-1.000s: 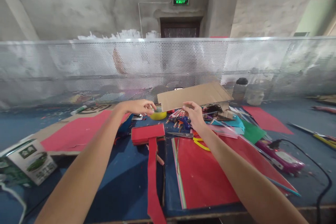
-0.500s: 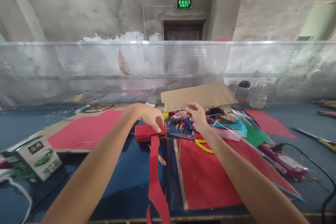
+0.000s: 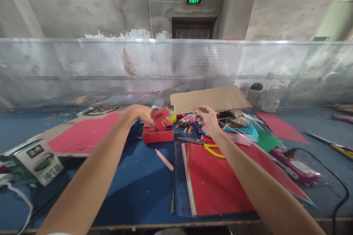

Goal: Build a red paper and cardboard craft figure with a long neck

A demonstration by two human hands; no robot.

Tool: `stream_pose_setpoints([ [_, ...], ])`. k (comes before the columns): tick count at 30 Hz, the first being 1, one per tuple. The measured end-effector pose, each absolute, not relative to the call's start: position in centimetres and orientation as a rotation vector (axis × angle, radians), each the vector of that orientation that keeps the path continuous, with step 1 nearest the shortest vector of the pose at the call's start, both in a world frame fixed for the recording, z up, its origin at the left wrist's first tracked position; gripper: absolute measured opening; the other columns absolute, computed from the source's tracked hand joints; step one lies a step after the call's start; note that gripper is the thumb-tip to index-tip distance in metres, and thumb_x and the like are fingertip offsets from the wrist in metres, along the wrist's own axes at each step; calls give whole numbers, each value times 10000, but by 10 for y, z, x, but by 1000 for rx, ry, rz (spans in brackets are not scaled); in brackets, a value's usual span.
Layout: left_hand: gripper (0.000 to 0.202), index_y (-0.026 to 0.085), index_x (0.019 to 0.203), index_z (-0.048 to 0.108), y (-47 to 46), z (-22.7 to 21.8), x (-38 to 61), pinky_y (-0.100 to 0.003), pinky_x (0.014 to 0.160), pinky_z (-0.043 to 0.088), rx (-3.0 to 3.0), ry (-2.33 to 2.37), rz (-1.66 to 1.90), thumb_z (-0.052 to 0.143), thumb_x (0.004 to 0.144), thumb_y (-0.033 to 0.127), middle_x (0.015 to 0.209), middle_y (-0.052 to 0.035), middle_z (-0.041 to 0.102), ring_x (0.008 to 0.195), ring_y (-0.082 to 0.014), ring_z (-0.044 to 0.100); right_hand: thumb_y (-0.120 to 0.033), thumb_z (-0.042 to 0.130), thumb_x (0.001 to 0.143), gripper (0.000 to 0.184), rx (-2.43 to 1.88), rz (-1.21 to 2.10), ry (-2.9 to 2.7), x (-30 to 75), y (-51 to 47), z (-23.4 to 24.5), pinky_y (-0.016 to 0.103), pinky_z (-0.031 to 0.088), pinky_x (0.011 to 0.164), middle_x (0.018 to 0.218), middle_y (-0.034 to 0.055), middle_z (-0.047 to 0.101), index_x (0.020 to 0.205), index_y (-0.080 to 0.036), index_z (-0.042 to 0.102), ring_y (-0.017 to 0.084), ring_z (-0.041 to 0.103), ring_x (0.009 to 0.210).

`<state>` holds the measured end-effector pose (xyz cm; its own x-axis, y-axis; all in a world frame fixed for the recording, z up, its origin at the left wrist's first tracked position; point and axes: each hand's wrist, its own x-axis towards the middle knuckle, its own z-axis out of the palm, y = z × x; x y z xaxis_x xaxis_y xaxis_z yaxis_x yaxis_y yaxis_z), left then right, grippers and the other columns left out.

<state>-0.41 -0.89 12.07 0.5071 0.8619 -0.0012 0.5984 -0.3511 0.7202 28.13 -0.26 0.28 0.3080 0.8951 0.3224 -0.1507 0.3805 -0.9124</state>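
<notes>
My left hand (image 3: 153, 116) is closed on a bunched red strip (image 3: 160, 118), blurred by motion, just above a small red box (image 3: 158, 136). Part of the box's top is hidden behind the hand and strip. My right hand (image 3: 209, 119) is closed, thumb and fingers at the lower edge of a piece of brown cardboard (image 3: 209, 100), which is tilted above a pile of craft items. Below the right wrist lie yellow-handled scissors (image 3: 213, 150), blades toward the box. A pink pen-like stick (image 3: 164, 159) lies in front of the box.
Red sheets (image 3: 217, 187) are stacked at front right. Red paper on cardboard (image 3: 85, 134) lies left, behind a green-and-white carton (image 3: 38, 163). A purple power strip (image 3: 298, 169) with a black cable sits right. A perforated metal panel (image 3: 154, 66) stands along the back.
The red strip that hung down toward me is now gathered up in my left hand, uncovering the pink stick. My right hand has stayed at the cardboard's edge.
</notes>
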Motion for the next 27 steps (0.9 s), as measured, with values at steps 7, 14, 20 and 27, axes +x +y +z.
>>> stream_pose_setpoints([
  [7,505,333,1088,755,-4,113,-8,-400,978,489,2356,1133,74,886,600,334,1117,-14,772,1178,-366,643,-316,770,565,371,-953,867,-1047,277,-6,0,211,372,470,622,-43,605,901,-172,707,92,482,502],
  [14,462,251,1170,731,11,71,-24,-374,1043,453,2497,1246,255,606,869,578,1340,-51,685,1232,-316,618,-367,774,594,396,-1039,878,-1110,270,-17,-5,211,407,497,733,-13,653,925,-158,723,97,520,566],
  [20,619,255,1392,600,8,49,-26,-383,1067,475,2385,1082,543,533,906,633,1390,-52,653,1251,-279,619,-365,790,561,400,-989,960,-1090,253,-19,-14,210,443,511,729,-7,657,894,-155,718,124,574,635],
  [27,645,336,1472,547,8,57,-24,-381,1095,436,2405,1127,386,552,898,631,1435,3,628,1292,-294,587,-327,826,560,392,-950,1061,-1036,246,-14,-23,182,435,497,616,-44,606,886,-153,695,97,559,574],
])
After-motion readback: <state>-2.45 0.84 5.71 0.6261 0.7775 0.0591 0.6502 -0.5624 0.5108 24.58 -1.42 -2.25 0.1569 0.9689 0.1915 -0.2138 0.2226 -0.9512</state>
